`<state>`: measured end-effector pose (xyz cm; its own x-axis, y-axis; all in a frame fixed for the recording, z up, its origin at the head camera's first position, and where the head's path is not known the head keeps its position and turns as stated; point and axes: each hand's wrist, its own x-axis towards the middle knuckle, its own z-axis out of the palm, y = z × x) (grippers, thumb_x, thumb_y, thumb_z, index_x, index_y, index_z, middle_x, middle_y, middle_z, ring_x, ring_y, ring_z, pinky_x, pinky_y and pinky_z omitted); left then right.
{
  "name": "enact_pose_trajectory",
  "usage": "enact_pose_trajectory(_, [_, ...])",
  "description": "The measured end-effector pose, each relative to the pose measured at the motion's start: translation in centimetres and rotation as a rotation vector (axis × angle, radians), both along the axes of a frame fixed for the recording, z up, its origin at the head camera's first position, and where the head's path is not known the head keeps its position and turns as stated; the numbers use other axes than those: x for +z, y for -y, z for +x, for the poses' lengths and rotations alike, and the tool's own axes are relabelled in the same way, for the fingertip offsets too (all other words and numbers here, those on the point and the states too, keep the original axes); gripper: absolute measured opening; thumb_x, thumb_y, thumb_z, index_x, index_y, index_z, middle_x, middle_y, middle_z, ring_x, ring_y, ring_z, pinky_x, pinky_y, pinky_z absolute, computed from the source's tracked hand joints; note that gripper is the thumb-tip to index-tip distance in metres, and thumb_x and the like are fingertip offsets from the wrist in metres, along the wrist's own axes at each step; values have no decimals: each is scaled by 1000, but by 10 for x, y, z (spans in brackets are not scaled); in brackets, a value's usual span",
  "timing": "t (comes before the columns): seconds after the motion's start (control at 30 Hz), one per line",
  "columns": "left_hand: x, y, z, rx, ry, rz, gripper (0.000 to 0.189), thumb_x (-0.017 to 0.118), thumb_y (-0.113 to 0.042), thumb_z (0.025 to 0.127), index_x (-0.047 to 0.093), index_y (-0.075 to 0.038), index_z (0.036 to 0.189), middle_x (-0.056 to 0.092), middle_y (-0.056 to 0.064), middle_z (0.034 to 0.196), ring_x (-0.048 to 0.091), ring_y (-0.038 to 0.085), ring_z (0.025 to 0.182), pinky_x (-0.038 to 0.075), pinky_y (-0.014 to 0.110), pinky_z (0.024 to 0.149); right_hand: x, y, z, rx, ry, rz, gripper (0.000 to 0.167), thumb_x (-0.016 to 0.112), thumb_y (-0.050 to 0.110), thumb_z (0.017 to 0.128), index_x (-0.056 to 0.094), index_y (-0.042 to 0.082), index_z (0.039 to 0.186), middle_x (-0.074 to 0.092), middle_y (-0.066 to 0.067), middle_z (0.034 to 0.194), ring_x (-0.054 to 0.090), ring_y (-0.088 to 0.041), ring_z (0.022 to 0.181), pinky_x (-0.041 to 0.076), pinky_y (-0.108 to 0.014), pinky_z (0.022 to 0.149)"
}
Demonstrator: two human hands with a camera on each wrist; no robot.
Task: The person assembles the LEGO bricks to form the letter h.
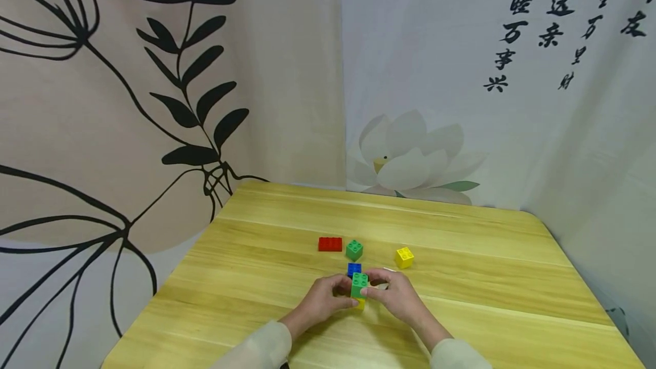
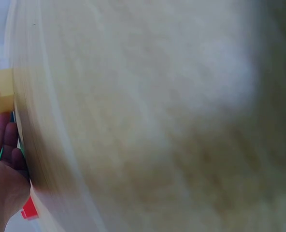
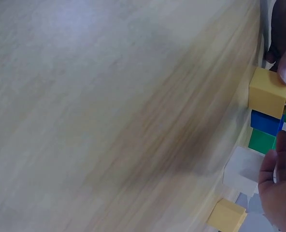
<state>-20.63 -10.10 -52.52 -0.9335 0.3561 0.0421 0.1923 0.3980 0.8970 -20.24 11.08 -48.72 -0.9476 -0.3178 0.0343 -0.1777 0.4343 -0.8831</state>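
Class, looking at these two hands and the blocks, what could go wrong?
1. The held green block may seat crooked: the right wrist view shows a gap between it and the yellow block beneath.
2. The blue block sits close behind, so the right hand could knock it.
3. If the left hand loosens its grip, that yellow block might slide.
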Motion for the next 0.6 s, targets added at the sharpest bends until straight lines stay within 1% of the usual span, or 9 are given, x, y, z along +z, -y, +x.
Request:
enact_pose_trajectory(0.2, [0,0,1,-3,4,15,22,81,-20,84,69,-16,103,67,-9,97,62,16,96,50,30,85,0,0,-1,2,-14,33,39,78,29,86,70,10,119,69,-3,110,61,-27,106,53,-38,81])
enact_pose_trajectory(0.37, [0,0,1,-7,2,29,22,81,-19,84,69,-15,102,67,-8,96,63,18,96,50,28,85,1,1,1,5,-9,40,41,80,28,84,70,9,119,69,-5,111,61,-29,106,53,-38,80])
enact_pose_trajectory(0.6, [-2,0,0,0,-8,13,24,82,-19,83,69,-15,102,67,-8,96,62,18,96,50,28,84,3,-1,0,20,-7,53,37,79,28,85,71,12,118,69,-3,111,60,-29,108,52,-40,81])
